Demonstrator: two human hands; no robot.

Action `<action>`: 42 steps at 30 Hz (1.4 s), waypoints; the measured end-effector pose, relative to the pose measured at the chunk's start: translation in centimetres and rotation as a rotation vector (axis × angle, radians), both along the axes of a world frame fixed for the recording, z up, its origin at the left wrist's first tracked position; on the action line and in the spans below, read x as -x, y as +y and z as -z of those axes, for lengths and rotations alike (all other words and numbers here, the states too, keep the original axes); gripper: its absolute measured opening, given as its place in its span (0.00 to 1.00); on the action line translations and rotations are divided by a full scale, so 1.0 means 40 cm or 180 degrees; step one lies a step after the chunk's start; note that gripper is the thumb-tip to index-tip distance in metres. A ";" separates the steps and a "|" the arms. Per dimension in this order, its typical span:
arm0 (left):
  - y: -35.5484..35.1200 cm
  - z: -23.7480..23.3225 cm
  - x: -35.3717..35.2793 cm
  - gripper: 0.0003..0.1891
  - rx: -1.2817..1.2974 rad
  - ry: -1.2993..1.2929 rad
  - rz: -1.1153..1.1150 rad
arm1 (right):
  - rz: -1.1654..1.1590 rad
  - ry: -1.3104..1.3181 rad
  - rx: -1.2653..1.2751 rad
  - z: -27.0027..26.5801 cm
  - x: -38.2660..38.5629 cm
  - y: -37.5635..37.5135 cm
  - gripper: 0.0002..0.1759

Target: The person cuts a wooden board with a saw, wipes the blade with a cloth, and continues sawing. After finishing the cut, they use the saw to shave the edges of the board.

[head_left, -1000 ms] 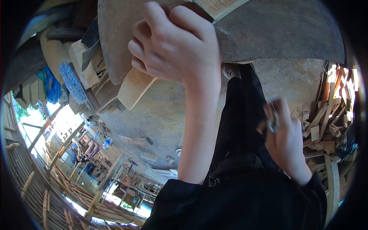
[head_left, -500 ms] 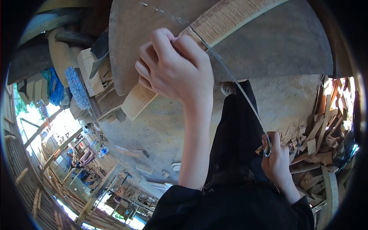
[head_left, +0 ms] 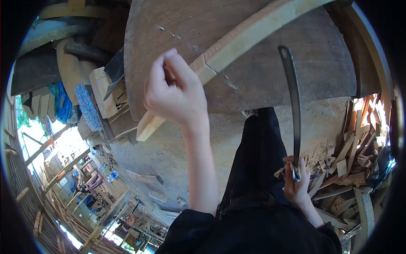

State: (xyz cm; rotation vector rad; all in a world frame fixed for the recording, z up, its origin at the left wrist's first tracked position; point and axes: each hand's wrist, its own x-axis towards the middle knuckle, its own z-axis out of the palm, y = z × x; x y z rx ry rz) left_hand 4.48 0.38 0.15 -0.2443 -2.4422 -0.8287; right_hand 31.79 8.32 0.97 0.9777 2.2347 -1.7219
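My left hand [head_left: 176,95] is closed round the near end of a long curved wood piece [head_left: 249,38], its thumb raised and its other fingertips partly hidden. This piece lies across a broad brown wooden board [head_left: 270,76], its pale lower-left end jutting past the edge. A thin dark cut line crosses it just right of my left hand. My right hand [head_left: 296,182], at the lower right, is closed on the handle of a hand saw [head_left: 292,93]. The dark, slightly curved saw blade points up over the board's edge, apart from the wood piece.
Scrap wood [head_left: 351,148] is heaped at the right. Wood blocks [head_left: 102,93], a fluffy blue-grey duster [head_left: 87,108] and a blue plastic bag [head_left: 63,101] are at the left. My dark-clothed leg [head_left: 258,156] extends below the board's edge over the floor.
The saw has come off the wood and swung right, its flat side now showing. The wood piece has turned, showing a different face. My left hand has shifted left, and its thumb has lifted.
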 end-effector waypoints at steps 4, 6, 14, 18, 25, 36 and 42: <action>0.005 -0.021 0.028 0.10 0.0168 -0.0376 -0.0066 | -0.0127 0.0194 0.0033 -0.005 0.050 -0.012 0.11; 0.001 -0.027 0.034 0.11 0.0363 -0.0573 -0.0149 | -0.0267 0.0410 -0.0075 -0.009 0.087 -0.019 0.12; -0.017 -0.036 0.155 0.10 0.0217 -0.0744 0.0157 | -0.0704 0.0276 -0.0640 -0.022 0.206 -0.028 0.09; -0.011 -0.003 0.209 0.11 0.0508 -0.0130 0.0000 | -0.0815 0.0119 -0.0883 -0.037 0.252 -0.016 0.08; 0.013 0.007 0.221 0.09 0.0967 0.0455 0.0025 | -0.1082 -0.0254 -0.0612 -0.111 0.342 0.010 0.07; 0.005 0.022 0.235 0.13 0.0708 -0.0788 -0.1172 | -0.0973 -0.0262 -0.1082 -0.124 0.349 -0.015 0.07; 0.012 0.022 0.238 0.17 0.0458 -0.1183 -0.1282 | -0.1158 -0.0333 -0.1410 -0.105 0.486 -0.027 0.10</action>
